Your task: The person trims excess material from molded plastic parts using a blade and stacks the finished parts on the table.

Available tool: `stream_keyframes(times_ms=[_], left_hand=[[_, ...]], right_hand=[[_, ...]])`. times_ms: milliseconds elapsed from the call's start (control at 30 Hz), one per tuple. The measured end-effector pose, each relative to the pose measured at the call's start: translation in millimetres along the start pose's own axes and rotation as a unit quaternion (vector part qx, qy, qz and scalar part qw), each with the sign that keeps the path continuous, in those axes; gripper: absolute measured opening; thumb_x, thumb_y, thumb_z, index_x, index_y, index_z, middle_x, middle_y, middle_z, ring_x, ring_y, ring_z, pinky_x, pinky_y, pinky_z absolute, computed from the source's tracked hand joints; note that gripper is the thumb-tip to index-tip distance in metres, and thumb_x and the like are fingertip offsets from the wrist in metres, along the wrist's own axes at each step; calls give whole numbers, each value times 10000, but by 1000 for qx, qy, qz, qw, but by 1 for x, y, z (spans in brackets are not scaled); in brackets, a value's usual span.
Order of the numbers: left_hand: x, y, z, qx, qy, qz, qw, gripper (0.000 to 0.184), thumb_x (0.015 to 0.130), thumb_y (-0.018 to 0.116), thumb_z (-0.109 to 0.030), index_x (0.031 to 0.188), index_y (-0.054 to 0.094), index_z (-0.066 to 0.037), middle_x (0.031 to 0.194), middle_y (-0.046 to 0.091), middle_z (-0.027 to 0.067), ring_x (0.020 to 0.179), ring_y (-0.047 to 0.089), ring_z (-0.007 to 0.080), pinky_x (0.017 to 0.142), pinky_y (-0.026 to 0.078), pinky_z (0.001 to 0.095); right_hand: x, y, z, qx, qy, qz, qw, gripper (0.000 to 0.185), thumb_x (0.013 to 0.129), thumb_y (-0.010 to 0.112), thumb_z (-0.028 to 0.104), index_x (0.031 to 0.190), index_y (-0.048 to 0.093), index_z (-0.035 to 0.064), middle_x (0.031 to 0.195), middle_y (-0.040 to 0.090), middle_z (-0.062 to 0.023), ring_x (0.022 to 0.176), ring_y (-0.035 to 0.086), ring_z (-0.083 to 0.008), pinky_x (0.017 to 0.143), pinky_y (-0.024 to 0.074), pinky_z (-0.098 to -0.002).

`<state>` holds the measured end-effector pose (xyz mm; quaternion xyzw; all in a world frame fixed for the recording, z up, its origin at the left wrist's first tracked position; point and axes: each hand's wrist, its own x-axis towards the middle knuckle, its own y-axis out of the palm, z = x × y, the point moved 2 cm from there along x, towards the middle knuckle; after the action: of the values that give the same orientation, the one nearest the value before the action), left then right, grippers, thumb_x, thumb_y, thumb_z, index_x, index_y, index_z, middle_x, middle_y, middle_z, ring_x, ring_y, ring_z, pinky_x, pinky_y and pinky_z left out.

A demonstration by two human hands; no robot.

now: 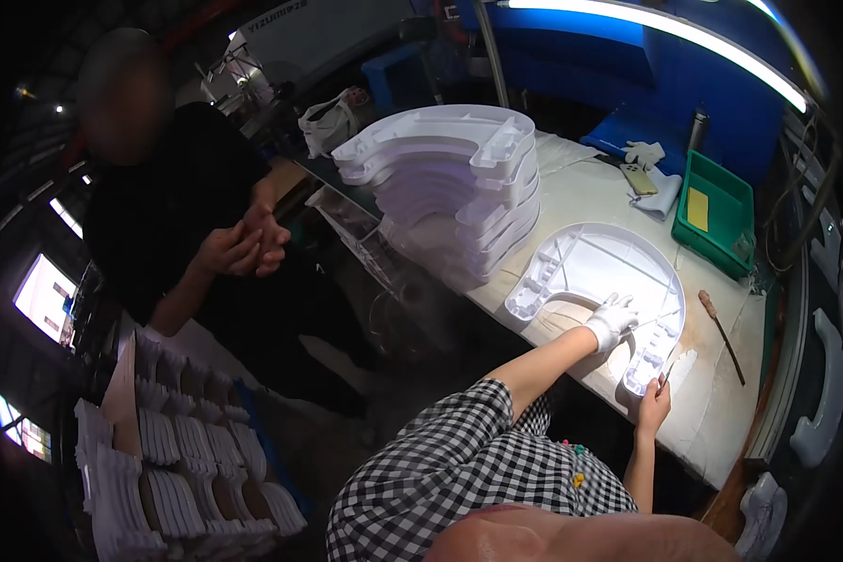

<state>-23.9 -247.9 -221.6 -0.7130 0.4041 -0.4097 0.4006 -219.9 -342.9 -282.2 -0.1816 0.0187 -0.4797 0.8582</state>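
Note:
A white U-shaped plastic part (618, 245) lies on the table, its ribbed hollow side up, under a bright glare. My left hand (612, 321), in a white glove, rests on the inner face of this part with its fingers stretched out. My right hand (656, 407) is bare and closed at the tip of the part's near arm. A thin, knife-like tool (664, 380) shows at its fingers, mostly hidden. Left of the part stands a tall stack of similar white plastic parts (506, 201).
A green tray (691, 234) holds a yellow piece. Nearby are a phone (639, 180), a white glove (643, 153) and a wooden-handled tool (721, 332). A co-worker (183, 206) stands at left with hands together, behind a box of stacked white parts (173, 496). A lamp (665, 42) hangs above.

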Motion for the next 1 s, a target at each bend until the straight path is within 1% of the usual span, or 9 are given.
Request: stream_keyframes(times_ms=[200, 367, 433, 500, 567, 767, 867, 967, 1000], left_hand=[[-39, -20, -22, -63, -19, 14, 998, 465, 801, 555, -154, 1250, 452, -85, 1286, 432, 166, 1237, 336, 364, 1033, 275, 457], [-66, -9, -24, -116, -29, -28, 992, 449, 801, 555, -156, 1232, 465, -69, 1285, 437, 180, 1231, 340, 390, 1024, 285, 459], [-68, -11, -22, -99, -42, 55, 993, 453, 798, 570, -166, 1226, 467, -58, 1229, 468, 199, 1233, 331, 398, 1029, 281, 452], [-77, -12, -21, -85, 1, -44, 995, 452, 797, 577, -160, 1217, 467, -33, 1129, 507, 212, 1143, 429, 377, 987, 340, 421], [-80, -8, -23, -211, -25, -54, 976, 439, 804, 579, -147, 1205, 467, -8, 1080, 538, 198, 1063, 510, 328, 928, 402, 388], [-74, -17, -49, -476, -100, -37, 873, 457, 897, 515, -193, 1293, 397, 2, 1096, 585, 199, 964, 597, 264, 844, 471, 332], [-71, -44, -66, -388, -56, 29, 920, 555, 866, 551, -147, 1358, 317, -40, 1084, 590, 196, 958, 595, 259, 846, 462, 331], [-58, -63, -74, -345, -65, 100, 931, 611, 836, 565, -124, 1372, 284, -44, 1065, 597, 194, 956, 594, 265, 848, 464, 343], [-50, -46, -71, -300, 52, 0, 953, 644, 823, 575, -128, 1381, 264, -45, 1040, 604, 200, 947, 594, 272, 828, 474, 347]], right_hand=[[-9, 2, 23, -11, 23, 36, 999, 331, 904, 473, 152, 1161, 505, -54, 861, 584, -76, 730, 515, -124, 702, 435, -261], [-4, -5, -1, 32, -2, 58, 998, 369, 904, 482, 150, 1211, 473, -55, 830, 549, -34, 702, 476, -92, 661, 413, -238], [-2, -3, -10, 65, 77, 95, 990, 390, 907, 486, 147, 1236, 457, -62, 857, 557, -41, 712, 478, -88, 661, 410, -222], [-7, 0, 5, 82, 120, 124, 982, 397, 911, 484, 145, 1249, 450, -61, 909, 571, -50, 722, 485, -85, 663, 415, -213], [-5, 1, 3, 164, 116, 91, 975, 386, 911, 483, 141, 1245, 457, -50, 871, 562, -34, 686, 466, -70, 612, 396, -204], [27, -26, 18, 112, 6, 21, 994, 297, 897, 481, 73, 1180, 535, -2, 606, 350, 98, 505, 278, -4, 452, 228, -180], [35, -38, 56, 213, 110, 61, 969, 322, 946, 454, 235, 1179, 530, 26, 557, 357, 83, 401, 297, -2, 346, 251, -170], [50, -45, 74, 234, 90, 123, 960, 374, 962, 417, 297, 1185, 512, 13, 556, 361, 75, 415, 311, -2, 355, 255, -157], [55, -50, 84, 244, 73, 131, 958, 375, 965, 410, 298, 1183, 512, 11, 558, 367, 74, 418, 312, -2, 357, 257, -157]])
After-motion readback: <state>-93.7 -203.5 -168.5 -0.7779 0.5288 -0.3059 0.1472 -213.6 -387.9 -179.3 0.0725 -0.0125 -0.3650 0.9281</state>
